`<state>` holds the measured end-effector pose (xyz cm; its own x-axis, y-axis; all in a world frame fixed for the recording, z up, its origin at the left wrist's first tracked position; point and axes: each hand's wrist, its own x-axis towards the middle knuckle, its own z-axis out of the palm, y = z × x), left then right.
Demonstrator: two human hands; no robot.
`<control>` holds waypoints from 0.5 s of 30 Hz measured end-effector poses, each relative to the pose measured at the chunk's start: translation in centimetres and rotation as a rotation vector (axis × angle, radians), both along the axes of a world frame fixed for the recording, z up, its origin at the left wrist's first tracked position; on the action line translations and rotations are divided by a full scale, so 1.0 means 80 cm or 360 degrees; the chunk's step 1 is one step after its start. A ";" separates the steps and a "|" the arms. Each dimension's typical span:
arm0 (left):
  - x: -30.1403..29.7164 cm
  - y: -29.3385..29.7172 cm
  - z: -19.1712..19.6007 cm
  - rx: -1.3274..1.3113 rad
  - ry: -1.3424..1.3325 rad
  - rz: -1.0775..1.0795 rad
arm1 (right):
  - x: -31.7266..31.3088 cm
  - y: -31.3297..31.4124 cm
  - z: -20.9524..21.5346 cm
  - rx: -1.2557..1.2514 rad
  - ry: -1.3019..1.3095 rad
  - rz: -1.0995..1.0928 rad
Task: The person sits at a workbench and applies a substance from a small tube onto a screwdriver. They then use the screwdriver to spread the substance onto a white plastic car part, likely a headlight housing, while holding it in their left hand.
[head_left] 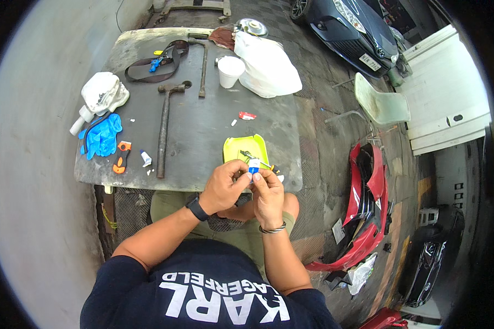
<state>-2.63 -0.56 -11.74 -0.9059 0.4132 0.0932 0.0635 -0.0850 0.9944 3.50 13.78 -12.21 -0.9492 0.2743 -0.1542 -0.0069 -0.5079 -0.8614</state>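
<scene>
Between the fingertips of both hands, over the near edge of the table, is a small blue and white tube point(253, 169). My left hand point(225, 185) pinches it from the left, and my right hand point(268, 198) from the right. Just beyond the fingers lies a lime-green tray point(245, 143) with small dark and metal pieces in it. An orange and black handle end point(275, 169) pokes out beside my right fingers. Farther off sit a red packet point(247, 115) and a small white piece point(234, 123).
On the dark table point(197, 142) are a hammer point(167, 126), a long metal tool point(203, 71), a strap point(148, 71), blue gloves point(102, 136), an orange cutter point(122, 158), a white cup point(230, 71) and a plastic bag point(266, 66). A red bumper point(362, 219) lies right.
</scene>
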 end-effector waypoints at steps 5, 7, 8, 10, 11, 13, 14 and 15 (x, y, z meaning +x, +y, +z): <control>0.002 0.008 0.001 -0.0221 0.0140 -0.0172 | 0.010 0.012 -0.018 0.0236 0.0045 -0.0130; 0.004 0.015 -0.006 -0.0252 0.0301 -0.0115 | 0.011 0.005 -0.019 0.0308 0.0012 -0.0183; 0.003 0.017 -0.012 -0.0265 0.0384 -0.0090 | 0.011 0.004 -0.020 0.0234 0.0011 -0.0177; 0.001 0.019 -0.018 -0.0283 0.0548 -0.0052 | 0.012 0.003 -0.025 0.0090 0.0005 -0.0178; 0.001 0.017 -0.020 -0.0304 0.0484 -0.0111 | 0.014 0.002 -0.027 0.0075 0.0006 -0.0161; -0.003 0.013 -0.009 -0.0340 0.0358 -0.0222 | 0.015 0.005 -0.030 0.0055 0.0011 -0.0122; -0.004 0.012 -0.001 -0.0305 0.0329 -0.0256 | 0.018 0.008 -0.027 0.0219 -0.0049 -0.0105; -0.003 0.008 0.005 -0.0276 0.0292 -0.0287 | 0.020 0.009 -0.023 0.0292 -0.0027 -0.0073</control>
